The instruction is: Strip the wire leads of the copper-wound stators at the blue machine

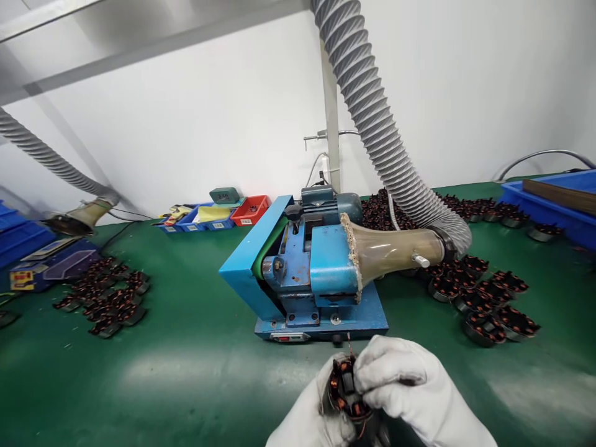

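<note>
In white gloves, both hands meet at the bottom of the head view, in front of the blue belt grinder (291, 264). My left hand (310, 410) is wrapped round a motor stator (342, 391), a dark ring with copper windings inside. A thin copper wire end sticks up from its far side. The fingers of my right hand (405, 379) are bent and pressed together at the stator's right rim. Whether they pinch a wire there is hidden from me.
More stators (484, 295) lie right of the grinder, with another cluster (107, 295) on the left. A grey exhaust hose (372, 112) drops to the grinder's funnel (395, 251). Small bins (250, 211) stand behind, and a large blue crate (554, 211) sits far right on the green table (186, 372).
</note>
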`<state>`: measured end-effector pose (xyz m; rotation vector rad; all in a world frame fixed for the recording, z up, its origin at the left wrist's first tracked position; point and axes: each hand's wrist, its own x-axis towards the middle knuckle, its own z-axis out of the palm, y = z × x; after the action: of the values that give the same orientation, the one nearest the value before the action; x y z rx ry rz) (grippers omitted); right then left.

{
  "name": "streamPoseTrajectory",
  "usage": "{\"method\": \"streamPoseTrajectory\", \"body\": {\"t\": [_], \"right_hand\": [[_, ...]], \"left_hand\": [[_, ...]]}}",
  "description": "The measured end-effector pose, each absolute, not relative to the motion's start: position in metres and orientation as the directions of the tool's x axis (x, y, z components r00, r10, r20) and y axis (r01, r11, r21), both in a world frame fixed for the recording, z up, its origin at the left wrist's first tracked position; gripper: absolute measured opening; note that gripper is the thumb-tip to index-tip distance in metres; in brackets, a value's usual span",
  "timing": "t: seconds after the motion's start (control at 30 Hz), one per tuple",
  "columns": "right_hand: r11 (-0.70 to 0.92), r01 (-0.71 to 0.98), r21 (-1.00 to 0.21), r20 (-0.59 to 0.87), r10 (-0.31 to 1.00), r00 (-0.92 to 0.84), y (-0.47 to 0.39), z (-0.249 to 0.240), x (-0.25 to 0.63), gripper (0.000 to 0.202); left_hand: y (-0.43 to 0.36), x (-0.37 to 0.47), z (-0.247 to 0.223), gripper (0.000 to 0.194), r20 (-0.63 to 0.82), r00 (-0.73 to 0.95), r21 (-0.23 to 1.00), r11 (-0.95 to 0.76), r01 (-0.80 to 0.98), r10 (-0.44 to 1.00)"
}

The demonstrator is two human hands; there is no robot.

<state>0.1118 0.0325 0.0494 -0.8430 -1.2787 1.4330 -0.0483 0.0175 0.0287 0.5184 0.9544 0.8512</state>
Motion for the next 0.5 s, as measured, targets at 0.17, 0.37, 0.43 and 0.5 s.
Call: {"method": "streamPoseTrajectory", "body": {"t": [0.17,0.37,0.43,0.5], "right_hand": [[-0.206,-0.674,-0.71,-0.164,0.978,-0.126,0.025,0.04,0.11,0.026],[-0.227,-0.669,-0.708,-0.208,0.972,-0.109,0.025,0.041,0.119,0.025],[-0.189,-0.482,-0.855,-0.155,0.982,-0.111,0.026,0.042,0.11,0.023],[-0.121,-0.389,-0.913,-0.121,0.992,-0.024,0.028,0.043,0.1,0.012]], "left_hand": [[0.005,-0.05,0.012,0.043,-0.536,0.277,0.673,0.601,-0.43,0.798],[0.01,-0.049,0.01,0.056,-0.512,0.26,0.706,0.573,-0.417,0.819],[0.016,-0.044,0.015,0.054,-0.472,0.229,0.775,0.524,-0.352,0.851],[0.018,-0.039,0.017,0.048,-0.438,0.178,0.83,0.473,-0.296,0.881]]}}
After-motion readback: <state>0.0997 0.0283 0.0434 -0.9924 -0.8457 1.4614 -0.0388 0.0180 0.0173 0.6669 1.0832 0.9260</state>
